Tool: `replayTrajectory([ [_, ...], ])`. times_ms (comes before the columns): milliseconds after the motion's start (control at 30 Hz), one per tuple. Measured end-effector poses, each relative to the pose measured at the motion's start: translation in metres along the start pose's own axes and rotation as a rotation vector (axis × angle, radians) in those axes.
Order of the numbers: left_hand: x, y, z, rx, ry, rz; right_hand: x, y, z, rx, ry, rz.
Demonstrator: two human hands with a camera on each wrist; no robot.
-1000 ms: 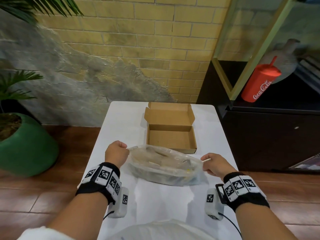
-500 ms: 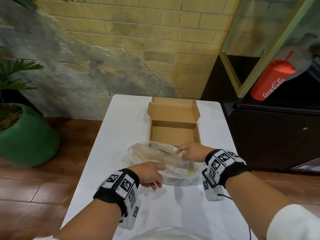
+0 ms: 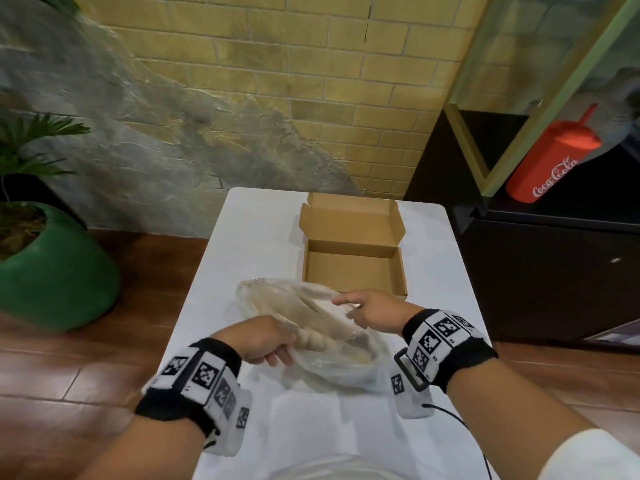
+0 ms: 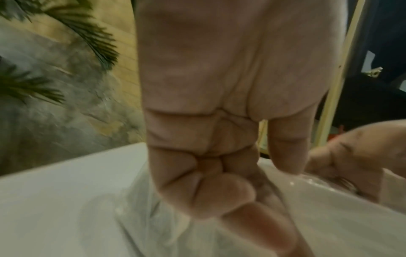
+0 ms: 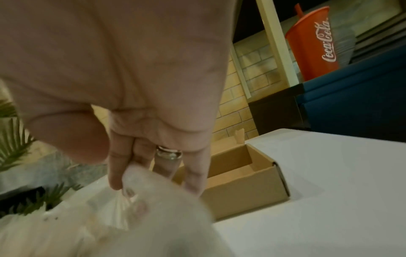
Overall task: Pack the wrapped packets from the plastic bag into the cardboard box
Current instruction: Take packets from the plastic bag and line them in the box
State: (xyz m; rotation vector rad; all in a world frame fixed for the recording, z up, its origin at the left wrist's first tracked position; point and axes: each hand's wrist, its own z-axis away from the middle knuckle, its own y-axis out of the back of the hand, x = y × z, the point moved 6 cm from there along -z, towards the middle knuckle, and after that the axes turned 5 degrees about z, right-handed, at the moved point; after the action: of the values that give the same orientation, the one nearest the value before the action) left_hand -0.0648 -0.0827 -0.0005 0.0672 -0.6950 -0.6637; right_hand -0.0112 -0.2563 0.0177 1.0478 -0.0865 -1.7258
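A clear plastic bag (image 3: 332, 362) lies on the white table (image 3: 263, 244), with beige wrapped packets (image 3: 304, 317) showing through the film. My left hand (image 3: 280, 351) grips the bag's near left edge, its fingers (image 4: 211, 187) curled round the plastic (image 4: 153, 222). From the right, my right hand (image 3: 346, 306) pinches the bag's far edge; its fingers (image 5: 116, 173) hold a bunch of film (image 5: 114, 208). Just behind the bag, the cardboard box (image 3: 349, 271) stands open and looks empty, with its lid upright. The box (image 5: 248, 180) also shows past my right fingers.
A red Coca-Cola cup (image 3: 554, 157) stands on a dark cabinet (image 3: 547, 278) right of the table. Left of the table, on the wooden floor, is a green plant pot (image 3: 59, 268). A brick wall (image 3: 277, 64) rises behind the table.
Both hands left the bag's two ends and came inward. The left now grips the near edge, the right the far edge, and the bag's mouth is drawn up and apart.
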Motion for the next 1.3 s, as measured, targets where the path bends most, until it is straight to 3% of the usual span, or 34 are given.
replayTrajectory([
  [167, 0.004, 0.081, 0.017, 0.400, -0.037, -0.234, -0.031, -0.011, -0.004, -0.001, 0.105, -0.079],
  [267, 0.009, 0.122, 0.026, 0.635, -0.061, -0.174, -0.048, -0.020, -0.014, -0.017, 0.153, -0.132],
  [400, 0.022, 0.146, 0.022, 0.811, -0.085, -0.196, -0.067, -0.034, -0.032, -0.053, 0.156, -0.051],
  [467, 0.025, 0.141, 0.012, 0.815, -0.082, -0.269, -0.067, -0.039, -0.040, -0.062, 0.126, 0.013],
  [600, 0.010, 0.107, -0.021, 0.600, -0.056, -0.286, -0.045, -0.032, -0.048, 0.029, 0.069, 0.093],
  [700, -0.004, 0.087, -0.038, 0.508, -0.025, -0.397, -0.010, -0.016, -0.048, 0.138, -0.063, 0.196],
  [867, -0.017, 0.083, -0.046, 0.517, 0.058, -0.436, 0.035, -0.006, -0.038, 0.130, -0.255, 0.481],
  [1133, -0.006, 0.085, -0.051, 0.484, 0.021, -0.568, 0.049, -0.025, -0.032, 0.085, -0.247, 0.479],
  [1300, -0.002, 0.094, -0.042, 0.579, 0.032, -0.524, 0.048, -0.033, -0.024, 0.068, -0.239, 0.463],
])
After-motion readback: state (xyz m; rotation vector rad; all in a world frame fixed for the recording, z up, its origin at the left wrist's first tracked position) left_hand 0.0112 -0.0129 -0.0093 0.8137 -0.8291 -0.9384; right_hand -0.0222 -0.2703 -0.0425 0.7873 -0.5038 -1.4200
